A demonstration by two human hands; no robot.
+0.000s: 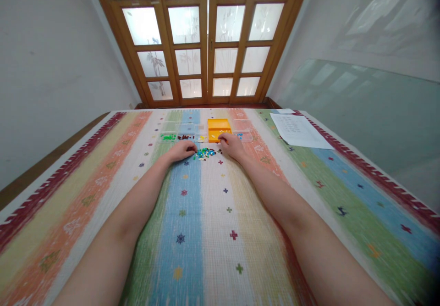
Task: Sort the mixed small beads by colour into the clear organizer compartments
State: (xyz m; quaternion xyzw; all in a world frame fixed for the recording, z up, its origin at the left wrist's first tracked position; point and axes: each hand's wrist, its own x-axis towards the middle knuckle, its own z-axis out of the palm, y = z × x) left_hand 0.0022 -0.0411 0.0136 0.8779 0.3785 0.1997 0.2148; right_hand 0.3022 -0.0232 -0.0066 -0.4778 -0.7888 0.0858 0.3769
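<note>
A loose pile of small mixed pieces (205, 153), blue, green, white and dark, lies on the striped tablecloth between my hands. My left hand (181, 150) rests at the pile's left edge with its fingers curled together. Over the front edge of a yellow-orange box (219, 124), my right hand (233, 146) has thumb and fingers pinched. What either hand grips, if anything, is too small to make out. Clear boxes hold green pieces (168, 137), dark brown pieces (185, 137) and yellow pieces (202, 137) on the left. Blue pieces (239, 136) sit in another clear box at the right.
A few dark pieces (219, 151) lie beside the pile, close to my right hand. Farther right on the tablecloth (213, 251) is a printed paper sheet (299, 130). A glass panel (371, 108) leans along the right wall; wooden glazed doors (207, 67) stand behind the table.
</note>
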